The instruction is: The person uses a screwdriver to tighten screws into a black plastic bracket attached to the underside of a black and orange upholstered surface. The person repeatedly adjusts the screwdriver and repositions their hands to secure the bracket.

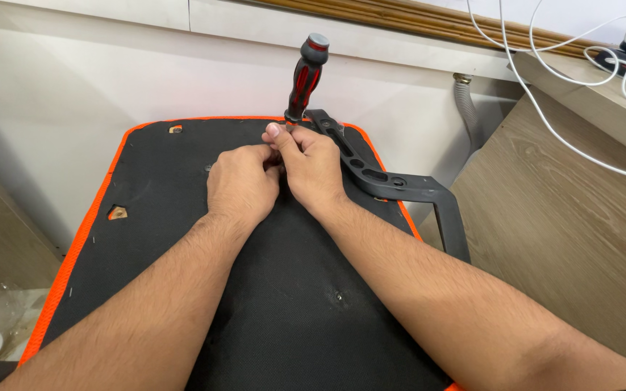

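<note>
No packages or labels show. A black fabric seat base (269,289) with an orange edge lies underside up, a few small holes cut near its left edge. Along its right edge lies a black plastic armrest bracket (393,181) — slotted, bent at a right angle over the side. A screwdriver (306,80) with a black-and-red ribbed handle and a grey cap stands nearly upright near the far edge of the seat base, its tip hidden behind the fingers. The right hand (313,163) curls round the lower shaft, thumb up against it. The left hand (244,181) — fingers bunched together — pinches at the same spot, touching the right. A wooden table (566,210) stands to the right, white cables (545,58) trailing across it.
</note>
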